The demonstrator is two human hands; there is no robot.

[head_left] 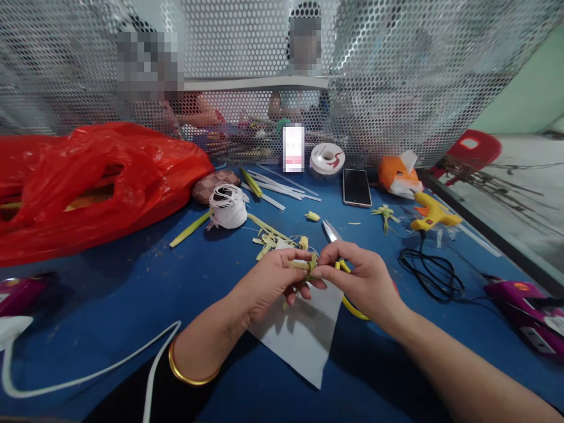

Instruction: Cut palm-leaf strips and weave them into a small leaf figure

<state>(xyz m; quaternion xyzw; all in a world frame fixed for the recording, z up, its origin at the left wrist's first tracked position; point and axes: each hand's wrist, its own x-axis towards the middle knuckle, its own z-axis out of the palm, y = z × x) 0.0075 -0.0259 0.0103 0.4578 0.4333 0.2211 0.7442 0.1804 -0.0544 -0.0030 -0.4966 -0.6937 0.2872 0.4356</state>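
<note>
My left hand (285, 273) grips a small piece of folded green leaf strip (302, 265) above a white sheet of paper (304, 346). The thumb and fingertips of my right hand (355, 271) pinch the same leaf piece from the other side. Partly under my right hand lie yellow-handled scissors (352, 308), their blades (330, 230) showing beyond it. Just past my hands is a small heap of pale leaf scraps (267, 242). A cross-shaped leaf piece (386, 216) lies farther right on the blue table.
A red plastic bag (145, 170) fills the left. White string (228, 207), white strips (277, 187), a tape roll (326, 158) and a phone (356, 188) lie ahead. A yellow glue gun (435, 212) with black cable is at right. Perforated mesh (247, 35) stands behind, people beyond it.
</note>
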